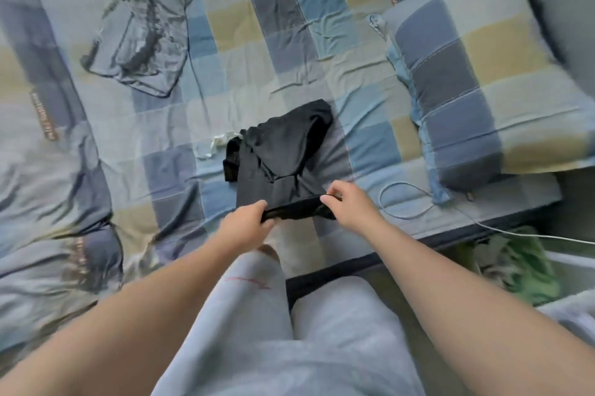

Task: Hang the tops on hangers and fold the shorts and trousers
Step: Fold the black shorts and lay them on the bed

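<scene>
my left hand [248, 222] and right hand [346, 206] both pinch near hem of black shorts [280, 157]. risk: bunched far half beyond grip folds crooked.

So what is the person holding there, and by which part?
Both hands hold the black garment by its near edge: the left hand grips one end, the right hand pinches the other. The rest lies on the bed.
</scene>
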Demonstrator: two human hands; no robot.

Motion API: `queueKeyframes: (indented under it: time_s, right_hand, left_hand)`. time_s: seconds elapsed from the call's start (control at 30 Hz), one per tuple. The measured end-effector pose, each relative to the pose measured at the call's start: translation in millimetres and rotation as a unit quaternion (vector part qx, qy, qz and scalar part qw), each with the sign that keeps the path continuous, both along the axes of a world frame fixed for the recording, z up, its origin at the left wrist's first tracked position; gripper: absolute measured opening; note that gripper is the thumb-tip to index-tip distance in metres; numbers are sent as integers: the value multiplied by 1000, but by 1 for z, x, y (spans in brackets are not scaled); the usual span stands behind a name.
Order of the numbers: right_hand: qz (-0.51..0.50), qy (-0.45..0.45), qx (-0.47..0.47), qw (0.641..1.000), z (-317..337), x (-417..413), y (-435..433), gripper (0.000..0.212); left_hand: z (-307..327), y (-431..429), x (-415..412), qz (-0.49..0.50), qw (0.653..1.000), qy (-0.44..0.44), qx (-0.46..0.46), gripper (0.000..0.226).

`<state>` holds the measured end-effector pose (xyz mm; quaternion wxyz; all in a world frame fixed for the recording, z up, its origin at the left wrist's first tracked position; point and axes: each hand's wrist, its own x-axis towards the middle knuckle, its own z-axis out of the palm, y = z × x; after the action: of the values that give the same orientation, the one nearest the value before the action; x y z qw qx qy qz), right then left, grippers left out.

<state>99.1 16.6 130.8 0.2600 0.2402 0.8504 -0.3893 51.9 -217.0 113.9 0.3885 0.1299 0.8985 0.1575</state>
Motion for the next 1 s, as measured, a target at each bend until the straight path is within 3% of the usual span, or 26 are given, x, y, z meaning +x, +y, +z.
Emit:
queueKeyframes:
  time_s: [0.27,0.4,0.53,0.6,0.67,0.73,0.8,0.93,1.0]
  right_hand:
    - [-38,92,-94,991,164,56,-37,25]
    - [11,104,-134,985,208,59,-47,15]
    - [131,80,-54,987,231,60,-54,29]
    - [143,99,-23,985,241,56,-56,39]
    - [106,134,-27,985,251,51,-60,26]
    - [6,162,-124,979,258,44,-67,10]
    - [-73,168,-222,957,268,38,-80,12]
    - [-104,189,-291,932,290,24,-128,14]
    - [-96,222,-313,918,306,16,-158,9]
  left_hand:
    - [174,-39,59,256,959,-14,123,27]
    - [224,-54,55,279,941,72,178,24]
    - [262,-69,56,288,923,145,208,26]
    - [279,-79,58,317,899,149,264,26]
    - [295,-95,56,335,878,152,308,27]
    - [309,-111,50,360,858,154,333,29]
    - [316,-124,42,431,816,138,359,28]
    - [329,-144,30,588,709,7,390,26]
    - [339,-157,27,575,693,-48,431,28]
